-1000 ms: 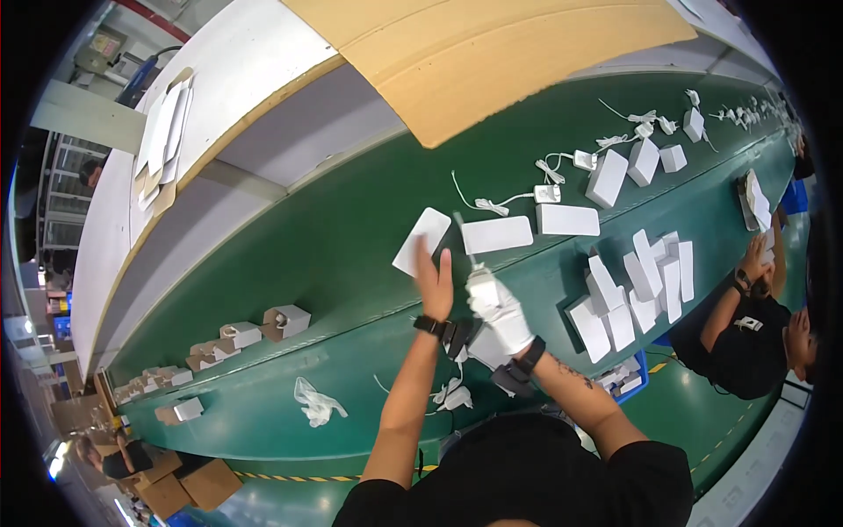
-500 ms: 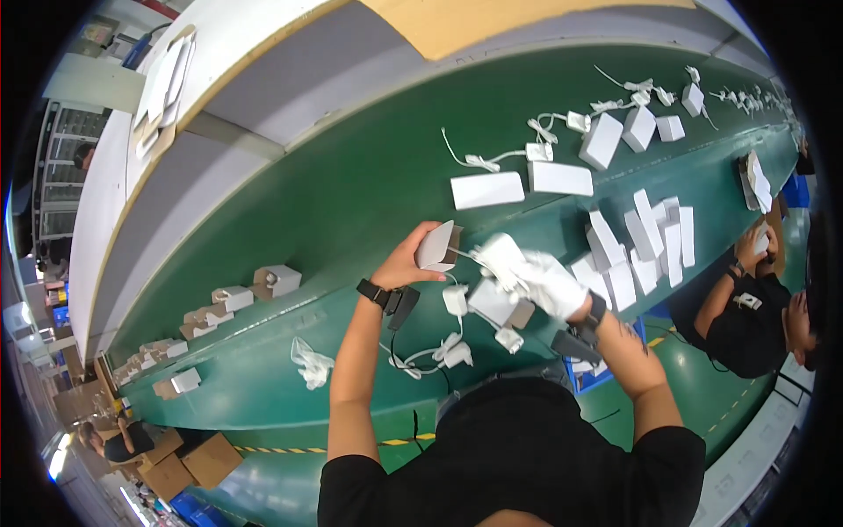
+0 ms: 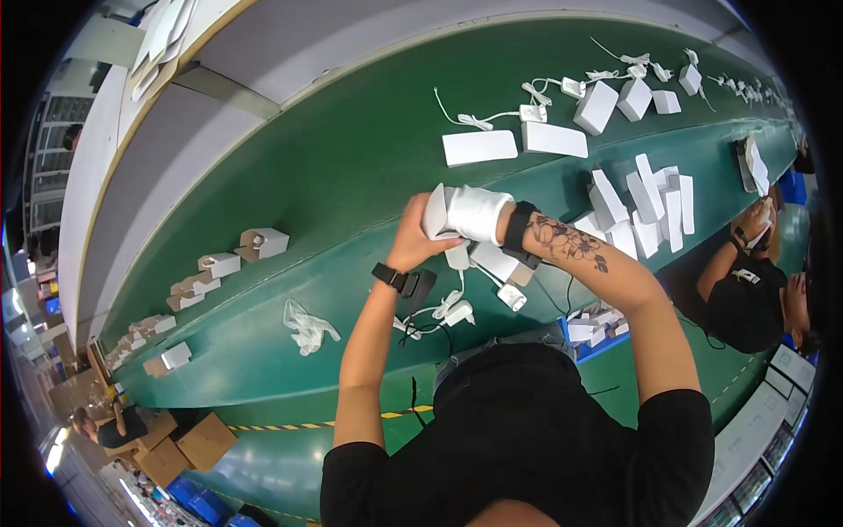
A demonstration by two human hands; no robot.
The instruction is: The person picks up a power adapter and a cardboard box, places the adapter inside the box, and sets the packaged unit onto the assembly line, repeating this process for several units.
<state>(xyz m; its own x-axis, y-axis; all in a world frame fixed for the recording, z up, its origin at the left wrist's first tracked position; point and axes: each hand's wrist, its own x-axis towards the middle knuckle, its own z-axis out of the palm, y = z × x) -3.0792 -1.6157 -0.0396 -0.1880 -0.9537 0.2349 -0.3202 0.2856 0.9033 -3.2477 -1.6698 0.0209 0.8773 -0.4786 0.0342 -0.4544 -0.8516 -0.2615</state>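
Observation:
My bare left hand grips a small white carton above the green bench, its thumb along the lower edge. Against the carton's right side is my right hand in a white glove; its fingers and anything in them are hidden at the opening. Below the hands lie a white charger with its cable, another white charger and a white box, partly covered by my right wrist. A third white plug piece shows just under the carton.
Several white boxes stand to the right, with flat boxes and cabled chargers farther back. Opened cartons line the left. A crumpled clear bag lies near left. A co-worker stands at right, beyond a blue bin.
My right hand has moved left from beside the carton, carrying a white charger, up to the carton's opening. The charger is now out of sight. My left hand still holds the carton, slightly higher.

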